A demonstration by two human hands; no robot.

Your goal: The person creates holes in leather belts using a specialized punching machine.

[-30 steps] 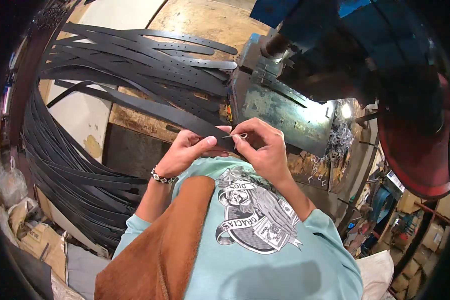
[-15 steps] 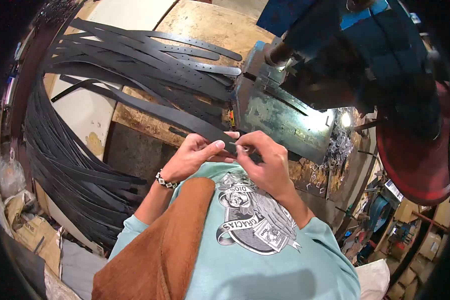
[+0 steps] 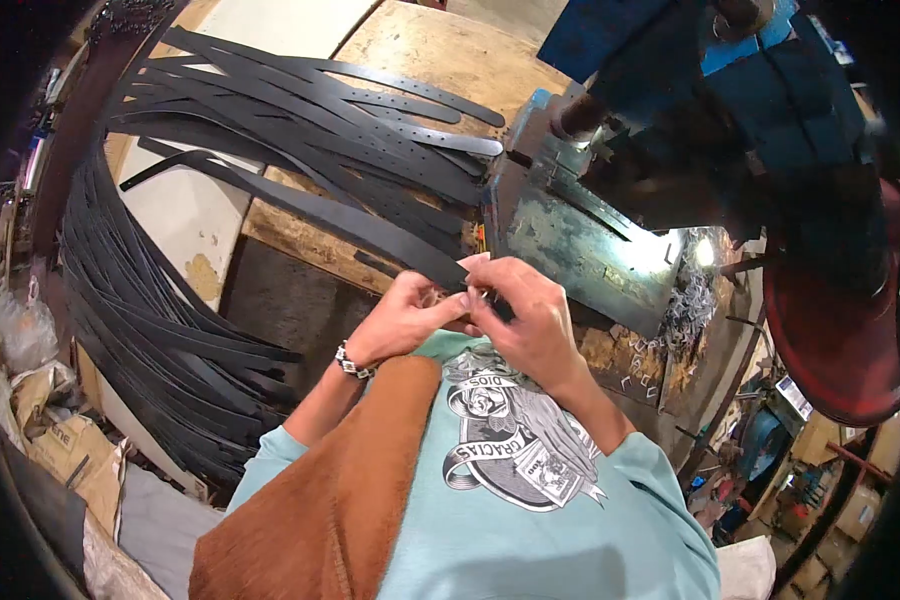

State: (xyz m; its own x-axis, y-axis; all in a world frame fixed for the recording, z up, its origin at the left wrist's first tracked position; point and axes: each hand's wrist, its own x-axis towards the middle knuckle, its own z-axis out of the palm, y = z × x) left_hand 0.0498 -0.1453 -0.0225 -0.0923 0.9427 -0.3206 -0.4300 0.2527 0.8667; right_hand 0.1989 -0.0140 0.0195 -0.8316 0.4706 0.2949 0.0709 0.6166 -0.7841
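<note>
A long black belt strap (image 3: 345, 215) runs from the bench at upper left down to my two hands. My left hand (image 3: 405, 315) is closed around the strap near its lower end, thumb toward the right fingers. Pressed against it, my right hand (image 3: 525, 305) pinches at that same end. A small shiny bit shows between the fingertips, but its shape is mostly hidden. Both hands are just in front of my chest, beside the flat metal plate (image 3: 580, 250) of a blue machine (image 3: 730, 130).
Many punched black straps (image 3: 310, 110) lie across the wooden bench (image 3: 430, 45). A thick bundle of straps (image 3: 160, 320) hangs at left. Small metal loops and scraps (image 3: 685, 310) are piled by the plate. A red wheel (image 3: 835, 320) stands at right. A brown apron (image 3: 310, 500) covers part of my front.
The view has shifted slightly, so the bench and machine appear farther right. My right fingers have closed in on the strap's end, and the small shiny bit is more covered.
</note>
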